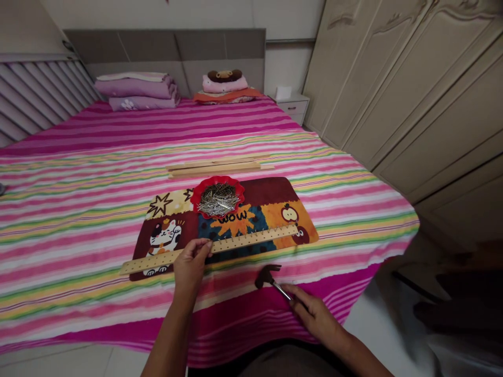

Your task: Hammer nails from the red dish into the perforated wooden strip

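Note:
A long wooden strip (251, 239) studded with a row of nails lies across a colourful cartoon mat (275, 195) on the striped bed. My left hand (190, 264) rests on the strip near its left part, fingers pinched together on something I cannot make out. My right hand (314, 313) is closed round the handle of a small hammer (268, 276), whose dark head lies low over the bedspread just in front of the mat. A red scalloped dish (217, 196) full of loose nails sits on the mat behind the strip.
Two more wooden strips (214, 167) lie on the bed beyond the mat. Folded bedding (135, 90) and a plush pillow (225, 82) are at the headboard. A beige wardrobe (412, 89) runs along the right, and a small nightstand (293, 106) stands in the corner.

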`<state>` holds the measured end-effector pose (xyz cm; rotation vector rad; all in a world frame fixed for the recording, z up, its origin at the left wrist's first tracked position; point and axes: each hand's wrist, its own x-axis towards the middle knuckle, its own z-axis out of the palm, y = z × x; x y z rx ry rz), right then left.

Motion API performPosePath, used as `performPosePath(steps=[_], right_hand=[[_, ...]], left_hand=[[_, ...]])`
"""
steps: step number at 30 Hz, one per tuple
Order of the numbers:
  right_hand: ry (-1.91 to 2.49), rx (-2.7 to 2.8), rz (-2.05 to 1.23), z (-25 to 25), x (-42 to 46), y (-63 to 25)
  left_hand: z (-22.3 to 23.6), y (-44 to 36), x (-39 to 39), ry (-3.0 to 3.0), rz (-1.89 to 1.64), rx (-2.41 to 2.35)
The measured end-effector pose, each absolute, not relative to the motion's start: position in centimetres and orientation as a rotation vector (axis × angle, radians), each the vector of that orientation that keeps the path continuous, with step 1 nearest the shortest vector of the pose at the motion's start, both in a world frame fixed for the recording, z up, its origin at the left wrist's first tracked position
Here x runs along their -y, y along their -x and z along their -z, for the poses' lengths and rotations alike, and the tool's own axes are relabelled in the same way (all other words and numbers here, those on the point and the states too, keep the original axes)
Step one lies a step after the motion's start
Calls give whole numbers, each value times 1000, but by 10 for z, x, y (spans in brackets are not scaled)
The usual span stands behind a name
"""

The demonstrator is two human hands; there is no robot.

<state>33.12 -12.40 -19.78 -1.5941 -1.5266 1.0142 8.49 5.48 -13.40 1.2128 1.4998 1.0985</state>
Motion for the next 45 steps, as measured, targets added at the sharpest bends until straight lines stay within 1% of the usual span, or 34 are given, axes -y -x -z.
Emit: performPosePath(steps=[14,24,32,35,38,42,45], right_hand=[[1590,1543,-971,195,124,-330],[1620,1545,-1003,193,124,-329],[1604,1546,-992,192,125,-328],[1584,1551,-1027,180,126,-322],[1529,1553,-1030,154,122,-310],[1424,1604,-926,112,98,-293],[1367,1685,-799,91,70,-282]], left_hand=[[143,-89,-51,-1145,-1164,-1543],[153,-87,-53,-1149,-1236,-1537],[146,-88,-49,-1280,-1160,-1613],[145,-88,-49,-1353,-1133,-1624],[147,-86,-49,-1392,-1111,-1637],[148,-86,-49,-1440,-1091,-1665],[148,-86,-49,-1444,-1094,-1659]])
